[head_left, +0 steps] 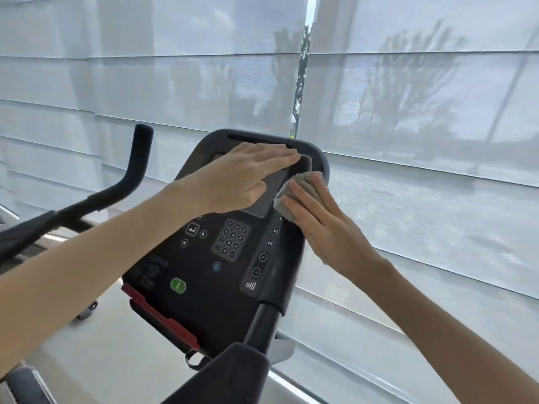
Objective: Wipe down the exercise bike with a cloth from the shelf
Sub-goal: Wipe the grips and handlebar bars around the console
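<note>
The exercise bike's black console (221,258) fills the middle of the view, with a keypad, round buttons and a green button on its face. My left hand (242,176) lies flat with straight fingers across the upper part of the console, over its screen. My right hand (318,223) presses a small grey cloth (300,191) against the console's right edge, fingers straight on top of it. Most of the cloth is hidden under that hand. The two hands are close together, not touching.
A black handlebar (128,176) rises at the left. The bike's black stem (259,325) runs down from the console. Sheer white blinds (423,170) cover the window right behind the bike. A red part (157,313) sits at the console's lower left edge.
</note>
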The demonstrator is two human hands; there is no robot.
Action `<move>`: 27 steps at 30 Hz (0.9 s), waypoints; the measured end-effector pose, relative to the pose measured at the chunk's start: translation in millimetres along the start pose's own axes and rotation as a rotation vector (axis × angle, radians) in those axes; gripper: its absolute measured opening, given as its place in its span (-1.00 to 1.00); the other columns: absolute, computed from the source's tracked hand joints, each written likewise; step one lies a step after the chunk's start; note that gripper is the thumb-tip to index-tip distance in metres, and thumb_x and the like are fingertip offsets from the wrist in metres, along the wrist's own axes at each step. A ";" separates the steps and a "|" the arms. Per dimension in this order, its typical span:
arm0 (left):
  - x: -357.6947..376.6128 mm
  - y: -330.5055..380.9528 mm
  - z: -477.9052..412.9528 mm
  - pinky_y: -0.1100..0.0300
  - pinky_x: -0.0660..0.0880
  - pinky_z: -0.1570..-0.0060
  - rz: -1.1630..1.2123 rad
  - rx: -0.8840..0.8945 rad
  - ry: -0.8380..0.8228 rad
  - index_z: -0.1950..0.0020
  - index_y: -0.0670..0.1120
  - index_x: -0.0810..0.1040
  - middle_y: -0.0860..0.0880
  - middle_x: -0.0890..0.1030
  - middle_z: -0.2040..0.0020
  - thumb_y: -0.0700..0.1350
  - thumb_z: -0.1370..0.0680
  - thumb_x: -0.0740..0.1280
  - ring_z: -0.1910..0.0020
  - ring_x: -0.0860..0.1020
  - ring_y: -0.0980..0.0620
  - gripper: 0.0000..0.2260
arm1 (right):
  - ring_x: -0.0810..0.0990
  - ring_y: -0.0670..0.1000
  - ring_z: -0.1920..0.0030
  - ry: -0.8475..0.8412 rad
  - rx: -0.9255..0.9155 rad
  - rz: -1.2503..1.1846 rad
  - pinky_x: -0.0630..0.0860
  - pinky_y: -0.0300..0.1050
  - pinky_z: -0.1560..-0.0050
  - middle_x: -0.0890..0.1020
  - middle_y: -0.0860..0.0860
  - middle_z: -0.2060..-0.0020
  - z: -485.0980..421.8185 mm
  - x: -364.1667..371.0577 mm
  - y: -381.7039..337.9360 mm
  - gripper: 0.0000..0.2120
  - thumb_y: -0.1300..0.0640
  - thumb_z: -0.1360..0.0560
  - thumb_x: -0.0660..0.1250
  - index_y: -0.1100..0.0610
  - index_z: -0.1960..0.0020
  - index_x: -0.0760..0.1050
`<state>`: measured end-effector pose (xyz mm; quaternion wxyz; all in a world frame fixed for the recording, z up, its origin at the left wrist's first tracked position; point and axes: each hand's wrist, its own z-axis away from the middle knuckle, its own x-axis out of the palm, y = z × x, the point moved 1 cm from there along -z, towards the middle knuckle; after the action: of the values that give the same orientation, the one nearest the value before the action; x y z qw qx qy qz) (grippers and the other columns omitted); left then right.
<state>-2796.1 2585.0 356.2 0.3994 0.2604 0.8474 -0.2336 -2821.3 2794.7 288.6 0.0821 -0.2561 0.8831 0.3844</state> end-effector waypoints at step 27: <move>9.5 -10.4 -2.6 -0.02 0.06 -0.51 0.087 -0.001 0.054 -0.56 -0.01 0.19 0.05 0.23 -0.54 -0.42 -0.48 0.15 -0.54 0.09 0.12 -0.33 | 0.32 0.26 -0.40 -0.144 -0.005 -0.122 0.34 0.23 -0.33 0.55 0.21 -0.23 12.1 -3.2 -25.7 -0.77 0.29 -0.59 0.23 0.32 -0.21 0.53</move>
<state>-2809.2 2581.1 352.0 0.3864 0.3032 0.8457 -0.2087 -2805.9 2789.9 265.0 0.1680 -0.2811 0.8567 0.3984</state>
